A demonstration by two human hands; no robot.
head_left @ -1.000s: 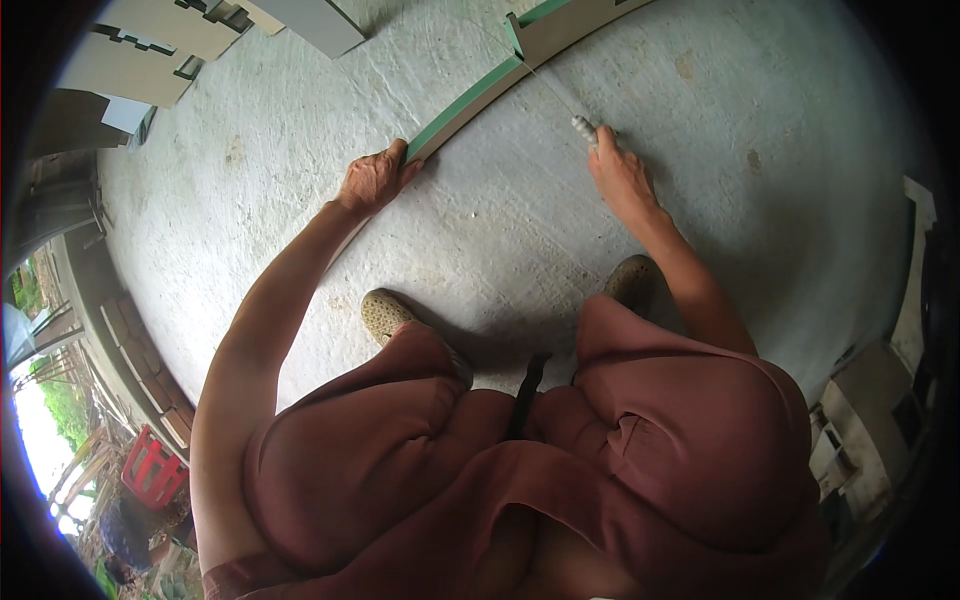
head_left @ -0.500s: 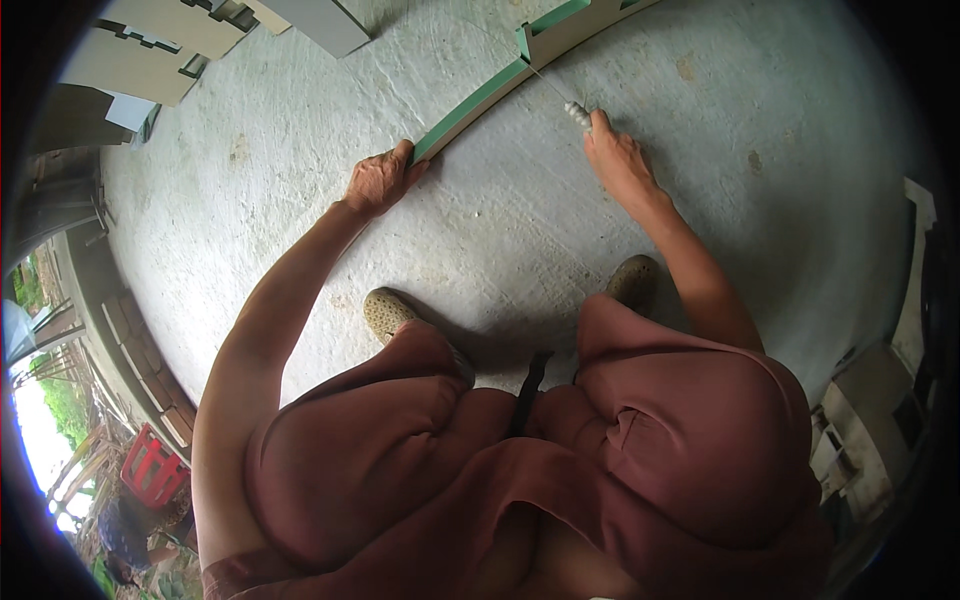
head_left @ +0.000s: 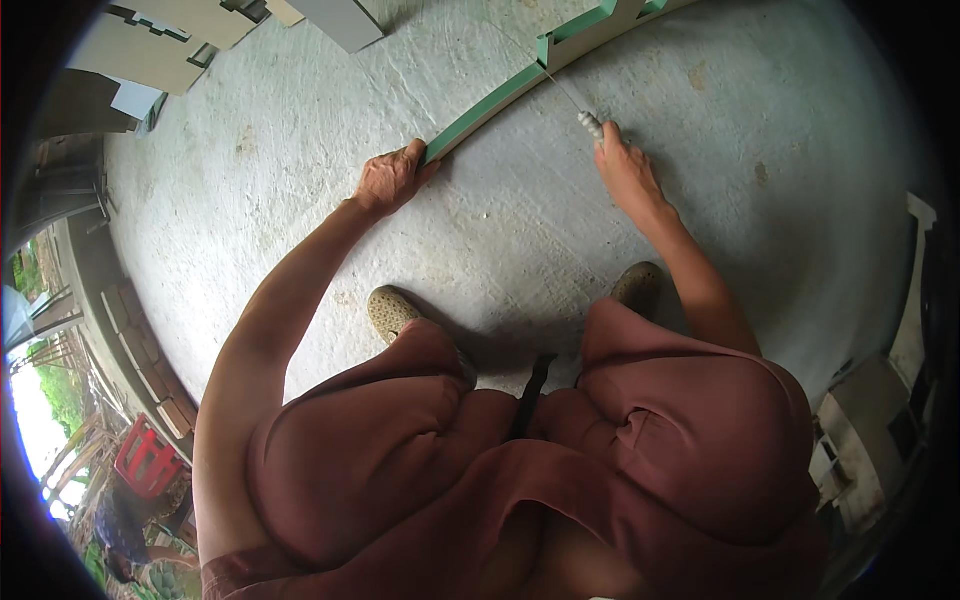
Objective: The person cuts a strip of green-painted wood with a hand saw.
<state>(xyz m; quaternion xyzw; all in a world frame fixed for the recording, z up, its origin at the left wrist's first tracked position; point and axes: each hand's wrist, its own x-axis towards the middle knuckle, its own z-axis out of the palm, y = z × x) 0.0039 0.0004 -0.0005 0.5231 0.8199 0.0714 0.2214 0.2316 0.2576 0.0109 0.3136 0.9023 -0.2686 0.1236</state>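
A long, narrow green board with a beige edge (head_left: pixel 487 113) runs from my left hand (head_left: pixel 391 180) up to the top right. My left hand is closed around its near end. Farther along, the board steps up at a notch into a taller part (head_left: pixel 590 38) with cut-outs. My right hand (head_left: pixel 626 168) is closed around the white, lumpy, wrapped handle (head_left: pixel 591 125) of a thin-bladed cutting tool. Its very thin blade or wire (head_left: pixel 565 92) crosses the board at the notch and stretches beyond it. Whether it is a blade or a wire, I cannot tell.
Flat beige boards with cut-outs (head_left: pixel 140 50) and a grey panel (head_left: pixel 340 22) lie at the top left. My shoes (head_left: pixel 391 312) stand on the concrete floor (head_left: pixel 270 170). A red plastic crate-like thing (head_left: pixel 147 458) and a person (head_left: pixel 125 530) are at the lower left; more pieces (head_left: pixel 865 430) lie at right.
The board and both hands sit slightly farther right and lower in the picture. My right hand has drawn the tool's handle a little back from the notch. Both grips stay the same.
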